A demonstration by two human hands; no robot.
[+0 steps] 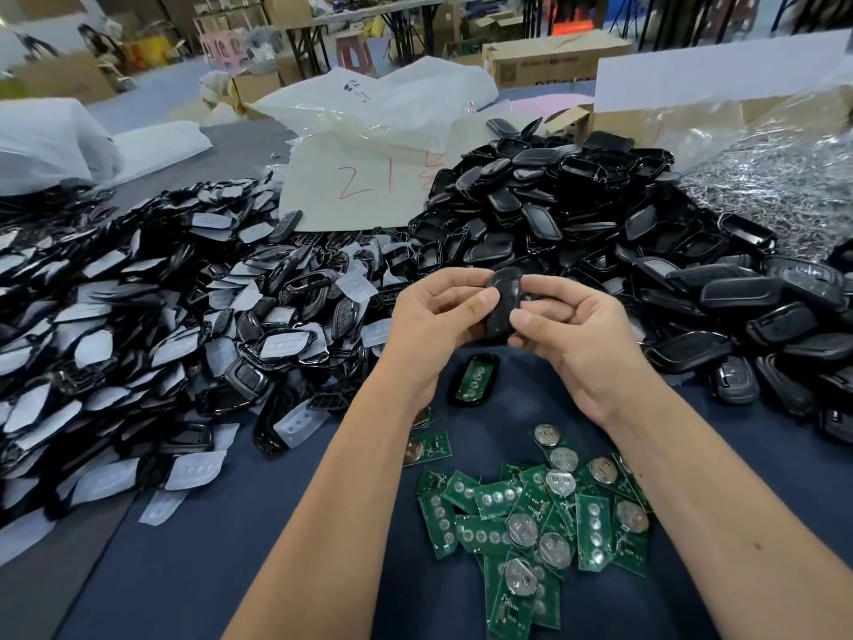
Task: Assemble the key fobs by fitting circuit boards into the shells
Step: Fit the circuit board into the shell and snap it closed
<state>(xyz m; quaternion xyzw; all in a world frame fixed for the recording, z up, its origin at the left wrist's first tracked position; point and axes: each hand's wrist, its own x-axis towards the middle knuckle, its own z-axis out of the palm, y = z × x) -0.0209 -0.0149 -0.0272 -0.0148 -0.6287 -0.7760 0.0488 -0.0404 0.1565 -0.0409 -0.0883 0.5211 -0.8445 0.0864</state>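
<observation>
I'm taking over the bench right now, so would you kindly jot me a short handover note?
Left hand and right hand both pinch one black fob, held above the table.
A shell with a board fitted lies just below the hands.
Loose boards lie nearest you; empty shells are piled far right, fronts with pads left.
Left: nearly all of the piles.

Black key fob shell [503, 307] held upright above the table, loose green circuit boards [531, 515] heaped below

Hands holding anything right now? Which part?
Yes: both the left hand and right hand pinch one black plastic key fob shell, thumbs on its near face, fingers behind its two sides.
</observation>
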